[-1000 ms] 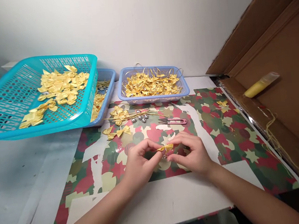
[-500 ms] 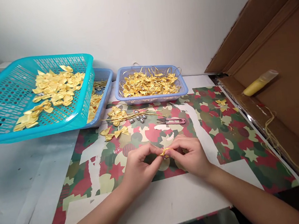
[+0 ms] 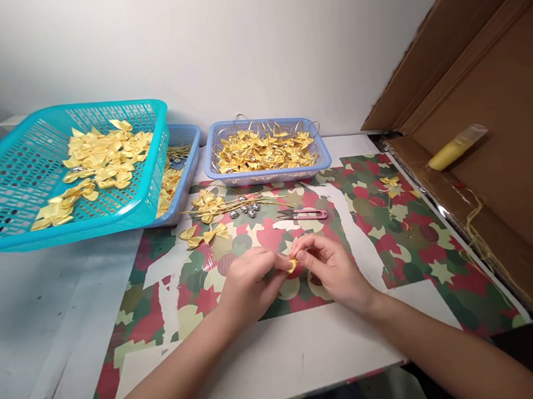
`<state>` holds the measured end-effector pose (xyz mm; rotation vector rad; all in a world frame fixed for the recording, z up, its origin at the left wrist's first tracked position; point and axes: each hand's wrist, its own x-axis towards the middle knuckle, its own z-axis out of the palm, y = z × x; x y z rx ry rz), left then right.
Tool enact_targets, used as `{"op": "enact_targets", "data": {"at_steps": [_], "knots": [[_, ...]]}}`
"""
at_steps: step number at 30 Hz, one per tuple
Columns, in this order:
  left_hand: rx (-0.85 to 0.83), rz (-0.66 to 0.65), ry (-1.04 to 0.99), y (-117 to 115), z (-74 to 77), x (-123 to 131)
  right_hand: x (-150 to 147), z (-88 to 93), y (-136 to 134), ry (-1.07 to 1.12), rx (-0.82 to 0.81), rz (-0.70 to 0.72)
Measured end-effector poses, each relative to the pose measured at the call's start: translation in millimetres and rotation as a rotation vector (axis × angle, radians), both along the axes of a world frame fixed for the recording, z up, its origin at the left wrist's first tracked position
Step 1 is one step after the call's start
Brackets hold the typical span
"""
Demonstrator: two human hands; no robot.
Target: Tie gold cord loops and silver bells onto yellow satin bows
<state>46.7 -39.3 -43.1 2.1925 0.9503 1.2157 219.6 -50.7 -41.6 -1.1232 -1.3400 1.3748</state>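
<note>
Between my hands, above the patterned sheet, is a small yellow ribbon bow [image 3: 292, 265], mostly covered by fingers. My left hand [image 3: 251, 283] pinches it between thumb and fingertips. Close against its upper right side, my right hand [image 3: 328, 269] has thumb and index finger pressed together; what they grip is too small to tell. Beyond the hands lie pink-handled thread snips [image 3: 309, 215], several silver bells [image 3: 251, 210] and a bundle of gold cords [image 3: 261, 200]. A heap of yellow bows [image 3: 207, 204] rests at the cords' left end, with two loose bows [image 3: 215, 233] nearer me.
A turquoise basket [image 3: 153, 205] of bows stands at the left, overlapping a blue basket [image 3: 191, 169]. Another blue basket [image 3: 268, 177], full of corded bows, is at the back. Cardboard [image 3: 509, 199] walls the right side, with a yellow-filled tube [image 3: 456, 149] on it.
My right fingers have shifted up and slightly left at the bow, and the bow has turned in my left fingers. The camera view has moved slightly.
</note>
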Motion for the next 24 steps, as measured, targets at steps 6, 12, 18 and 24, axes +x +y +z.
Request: {"op": "enact_targets", "data": {"at_steps": [6, 12, 18, 24], "knots": [[-0.230, 0.028, -0.046, 0, -0.7, -1, -2, -5.4, 1, 0.075, -0.063, -0.055], [-0.247, 0.044, -0.051, -1, -1.5, 0, 1, -4.5, 5, 0.114, -0.112, 0.050], [0.017, -0.026, 0.005, 3, -0.4, -2, -5, -9.8, 2, 0.242, -0.172, -0.047], [0.045, -0.056, 0.038, 3, -2.1, -3, -8, -9.2, 4, 0.415, -0.217, -0.135]]}}
